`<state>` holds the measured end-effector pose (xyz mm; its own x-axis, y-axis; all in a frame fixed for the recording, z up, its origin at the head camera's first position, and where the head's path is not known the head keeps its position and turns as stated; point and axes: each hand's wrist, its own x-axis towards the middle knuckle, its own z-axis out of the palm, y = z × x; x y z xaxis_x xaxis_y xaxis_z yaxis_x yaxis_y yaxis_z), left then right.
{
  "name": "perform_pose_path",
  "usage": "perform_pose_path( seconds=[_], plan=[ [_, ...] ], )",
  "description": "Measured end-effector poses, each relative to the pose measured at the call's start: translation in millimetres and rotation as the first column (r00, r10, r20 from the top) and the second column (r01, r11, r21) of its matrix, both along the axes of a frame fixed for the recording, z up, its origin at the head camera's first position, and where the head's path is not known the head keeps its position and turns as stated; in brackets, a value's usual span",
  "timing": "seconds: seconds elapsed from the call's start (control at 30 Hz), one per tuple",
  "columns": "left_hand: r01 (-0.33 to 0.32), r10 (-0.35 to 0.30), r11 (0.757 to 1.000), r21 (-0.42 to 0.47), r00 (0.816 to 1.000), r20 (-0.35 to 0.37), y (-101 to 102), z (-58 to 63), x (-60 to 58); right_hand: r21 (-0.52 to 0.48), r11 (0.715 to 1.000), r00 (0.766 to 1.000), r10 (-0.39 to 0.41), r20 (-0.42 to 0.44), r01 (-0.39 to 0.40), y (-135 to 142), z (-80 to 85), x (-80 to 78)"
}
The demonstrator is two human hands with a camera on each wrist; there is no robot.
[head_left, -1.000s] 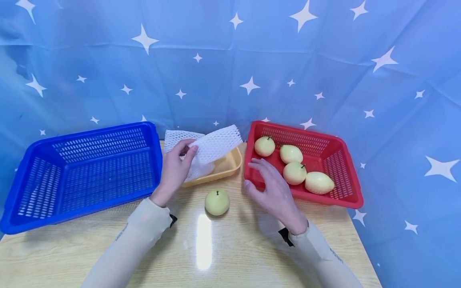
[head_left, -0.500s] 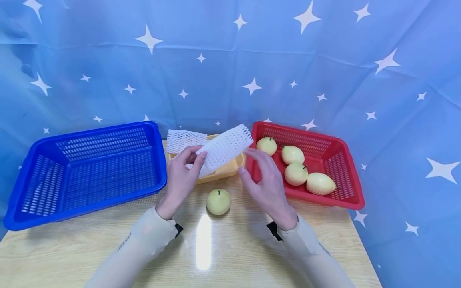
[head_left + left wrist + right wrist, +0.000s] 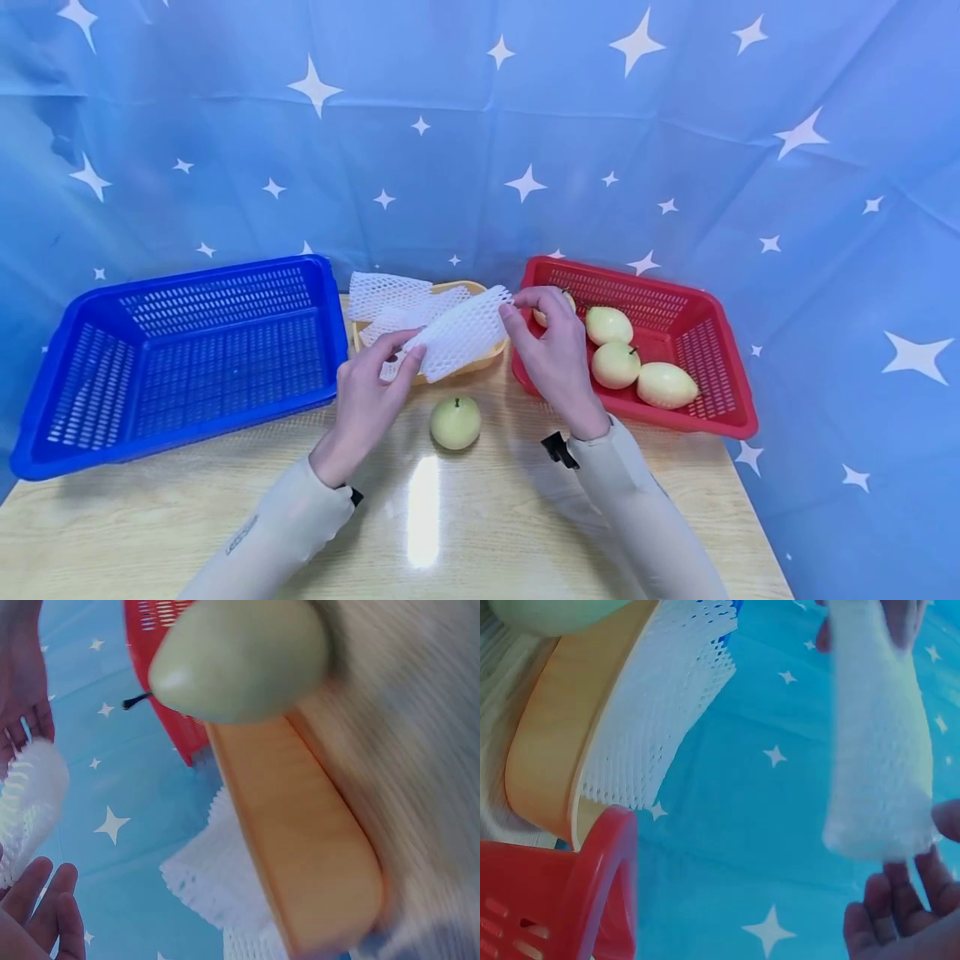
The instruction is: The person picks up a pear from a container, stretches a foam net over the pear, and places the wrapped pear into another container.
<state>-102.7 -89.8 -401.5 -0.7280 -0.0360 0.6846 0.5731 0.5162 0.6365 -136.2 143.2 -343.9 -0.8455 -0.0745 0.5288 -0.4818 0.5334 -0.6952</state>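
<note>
A white foam net sleeve [image 3: 461,333] is stretched between my hands above the yellow tray [image 3: 483,362]. My left hand [image 3: 372,392] pinches its near left end between thumb and fingers. At its far right end, the thumb and fingertips of my right hand [image 3: 555,354] grip the rim; the right wrist view shows this sleeve [image 3: 877,750] hanging from the left fingers down to the right ones. More foam net sleeves [image 3: 390,293] lie in the tray behind it. One pale green pear [image 3: 455,422] stands on the table, stem up, in front of the tray.
On the right, a red basket [image 3: 637,275] holds several pears [image 3: 616,365], one partly hidden behind my right hand. A large blue basket [image 3: 225,375] with nothing in it stands at the left. A blue star-patterned cloth [image 3: 450,100] hangs behind the table [image 3: 375,533].
My left hand has lifted the foam net sleeve off the others and moved it right and nearer. My right hand has come left from the red basket and taken the sleeve's other end.
</note>
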Motion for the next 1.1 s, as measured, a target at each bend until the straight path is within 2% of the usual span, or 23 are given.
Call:
perform_pose_path(
  seconds=[0.17, 0.37, 0.5, 0.63, 0.73, 0.87, 1.03, 1.1],
  plan=[
    [0.009, -0.012, 0.997, -0.075, 0.999, -0.039, -8.9, -9.1, 7.4, -0.01, 0.999, 0.999, 0.041, 0.011, -0.041, -2.4, -0.7, -2.0],
    [0.066, -0.069, 0.989, -0.132, 0.997, -0.017, -17.9, -13.6, 11.6, 0.025, 0.995, 0.995, 0.096, 0.028, -0.097, -0.4, 2.5, -0.8],
    [0.127, -0.125, 0.988, -0.083, 0.992, 0.036, -27.5, -14.1, 13.8, 0.056, 0.985, 0.983, 0.157, 0.097, -0.163, 5.5, 9.6, 5.3],
    [0.199, -0.198, 0.98, -0.009, 0.978, 0.071, -34.1, -9.0, 10.8, 0.107, 0.958, 0.953, 0.246, 0.176, -0.267, 14.5, 17.9, 11.9],
    [0.285, -0.285, 0.959, 0.015, 0.956, 0.076, -35.2, 1.0, 6.7, 0.12, 0.925, 0.917, 0.326, 0.228, -0.359, 20.0, 22.7, 15.6],
    [0.411, -0.408, 0.912, 0.005, 0.903, 0.134, -32.0, 17.5, 2.4, 0.097, 0.887, 0.872, 0.416, 0.26, -0.452, 23.8, 24.9, 17.5],
    [0.522, -0.503, 0.852, -0.042, 0.837, 0.215, -25.1, 30.7, -4.0, 0.068, 0.852, 0.832, 0.486, 0.266, -0.519, 24.9, 22.8, 18.8],
    [0.56, -0.536, 0.826, -0.062, 0.816, 0.218, -22.3, 32.8, -8.4, 0.053, 0.847, 0.824, 0.498, 0.272, -0.529, 25.2, 21.4, 19.1]
  ],
)
